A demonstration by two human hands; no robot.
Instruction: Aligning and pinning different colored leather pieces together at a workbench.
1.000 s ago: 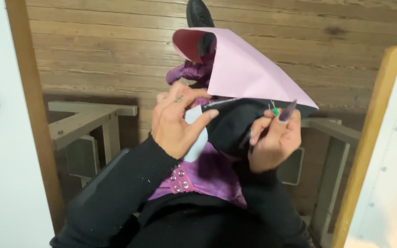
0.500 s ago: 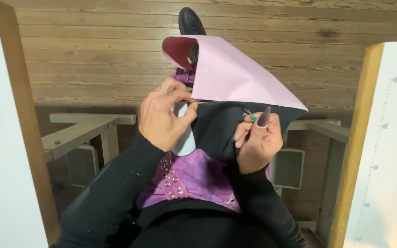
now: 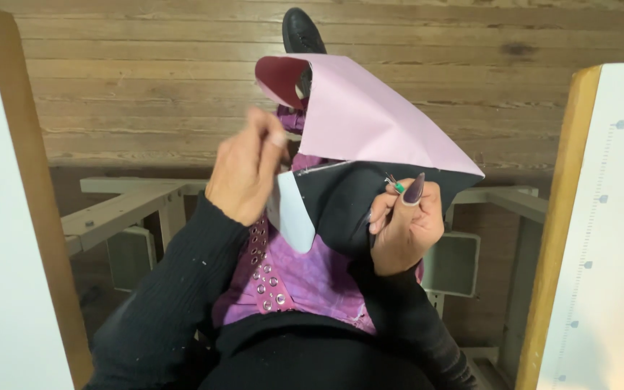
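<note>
Pink sheet with black fabric held above lap, centre frame. Right hand at 4 o'clock of it, fingers clamped on fabric edge. Left hand at 9 o'clock, fingers pinched together; grip contents unclear.

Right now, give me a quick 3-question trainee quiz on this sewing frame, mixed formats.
1. True or false: the right hand pinches a green-headed pin at the edge of the black fabric.
2. Multiple choice: the pink sheet folded over the fabric lies A) flat on the floor, B) held up above the lap, C) on the white table at right.
3. Fill in: the left hand is raised beside the fabric with its fingers ____ together.

Key: 1 true; 2 B; 3 pinched.
</note>
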